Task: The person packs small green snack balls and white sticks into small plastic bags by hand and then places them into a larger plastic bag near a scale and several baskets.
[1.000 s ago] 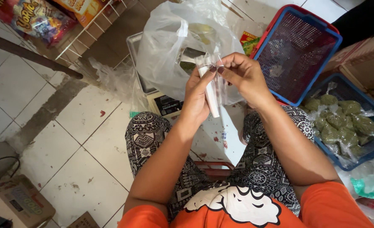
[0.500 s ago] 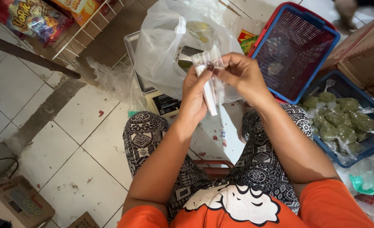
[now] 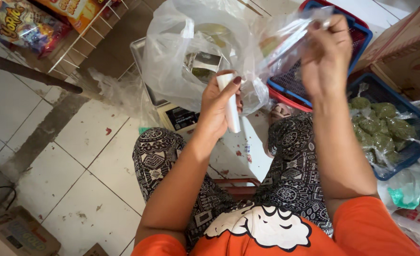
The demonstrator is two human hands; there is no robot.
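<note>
My left hand (image 3: 218, 106) grips a rolled stack of small white plastic bags (image 3: 230, 105), held upright over my lap. Up at the right, my right hand (image 3: 327, 53) pinches one small clear plastic bag (image 3: 285, 40), pulled away from the roll and blurred by motion. Behind both hands a large clear plastic bag (image 3: 181, 57) stands open over a metal tray with a scoop and green stuff inside. I sit on a low stool with patterned trousers and an orange shirt.
A blue basket (image 3: 409, 142) of small packed bags of green stuff sits at my right. An empty blue and red basket (image 3: 356, 33) lies behind it, beside a cardboard box (image 3: 404, 47). A scale (image 3: 184, 117) stands under the big bag. Snack packets (image 3: 25, 23) hang on a wire rack at top left.
My right hand has pulled one clear bag off the roll and lifted it up to the right. The left hand stays put with the roll.
</note>
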